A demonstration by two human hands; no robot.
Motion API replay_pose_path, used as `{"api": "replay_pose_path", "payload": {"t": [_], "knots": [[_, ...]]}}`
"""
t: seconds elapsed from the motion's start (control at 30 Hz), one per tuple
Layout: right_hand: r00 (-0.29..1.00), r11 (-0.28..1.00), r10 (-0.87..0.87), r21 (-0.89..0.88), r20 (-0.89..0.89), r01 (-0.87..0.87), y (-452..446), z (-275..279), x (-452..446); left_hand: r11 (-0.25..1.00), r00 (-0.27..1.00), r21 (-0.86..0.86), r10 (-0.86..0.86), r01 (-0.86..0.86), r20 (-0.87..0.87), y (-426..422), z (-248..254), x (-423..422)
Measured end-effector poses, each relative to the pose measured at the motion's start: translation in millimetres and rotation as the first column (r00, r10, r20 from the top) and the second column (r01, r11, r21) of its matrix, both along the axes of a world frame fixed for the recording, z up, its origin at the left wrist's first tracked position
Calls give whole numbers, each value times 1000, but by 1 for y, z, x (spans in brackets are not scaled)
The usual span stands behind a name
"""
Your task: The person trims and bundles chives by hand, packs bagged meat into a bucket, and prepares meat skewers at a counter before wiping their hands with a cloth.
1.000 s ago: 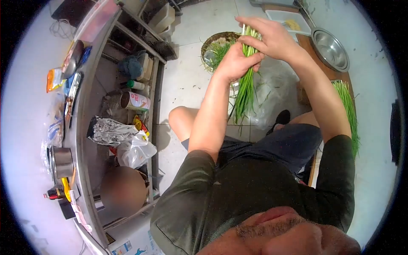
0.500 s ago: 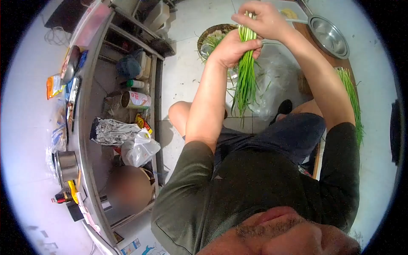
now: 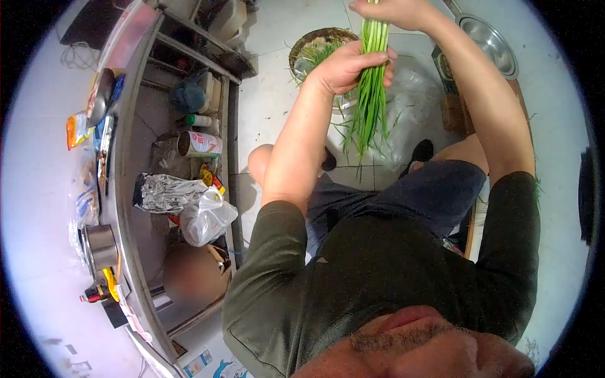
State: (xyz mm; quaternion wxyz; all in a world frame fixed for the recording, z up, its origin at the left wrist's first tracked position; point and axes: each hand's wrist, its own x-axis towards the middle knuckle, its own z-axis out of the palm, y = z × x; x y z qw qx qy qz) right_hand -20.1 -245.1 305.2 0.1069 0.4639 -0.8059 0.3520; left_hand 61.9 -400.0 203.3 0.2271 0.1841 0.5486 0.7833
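My left hand (image 3: 354, 68) is wrapped around a bunch of long green stalks (image 3: 372, 104), its thumb lying across the front. The pale ends point up and the loose green leaves hang down over the floor. At the top edge of the frame, my right hand (image 3: 398, 14) has its fingers closed at the pale ends of the same bunch; part of this hand is cut off. Just left of the bunch, a round basket (image 3: 296, 53) on the floor holds green scraps.
Clear plastic (image 3: 406, 120) lies on the tiled floor right of the bunch. A steel pan (image 3: 495, 47) rests at the upper right. At the left stands a metal shelf (image 3: 135, 120) with a can (image 3: 200, 144), a white bag (image 3: 208, 217) and a pot (image 3: 101, 246).
My right hand has moved up to the frame's top edge, and more of the pale stalks shows between my hands. The stalks lying at the right are now mostly hidden by my right arm.
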Motion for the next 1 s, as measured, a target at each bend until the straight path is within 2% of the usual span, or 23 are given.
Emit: {"api": "replay_pose_path", "payload": {"t": [0.03,0.13,0.33,0.53,0.63,0.67,0.73,0.77,0.87,0.9,0.97,1.0], "knots": [[1000,1000,4,2,-20,-4,0,1,-1,998,998,26,50,-51,44,3,-1,0],[998,1000,-11,6,69,10,0,6,-1,988,987,-92,114,-125,-116,9,4,3],[1000,988,-10,-155,16,12,-3,-5,-4,993,990,-30,114,-117,-86,9,2,-2],[994,988,-102,122,40,96,3,13,2,994,993,10,112,-112,-30,10,9,3],[983,979,-179,-95,34,181,-1,8,12,985,985,-23,168,-169,-40,11,9,-7],[966,944,-80,-291,245,152,-5,-5,3,987,986,-8,163,-163,-38,11,10,-9],[809,747,233,-632,540,207,-12,-47,-29,988,987,22,157,-156,-42,9,17,-11],[511,690,572,-714,641,123,-8,-56,-34,985,986,64,165,-163,-33,10,21,-11],[277,692,684,-721,675,50,-7,-57,-9,990,995,106,94,-92,-15,9,31,-12],[275,699,670,-711,690,79,-14,-52,-4,993,996,79,84,-82,-22,9,32,-13],[442,803,497,-589,747,92,-19,-34,-4,998,998,24,57,-56,-33,11,30,-20],[519,847,400,-521,755,105,-22,-28,-5,995,999,91,35,-34,-5,9,24,-23]]}}
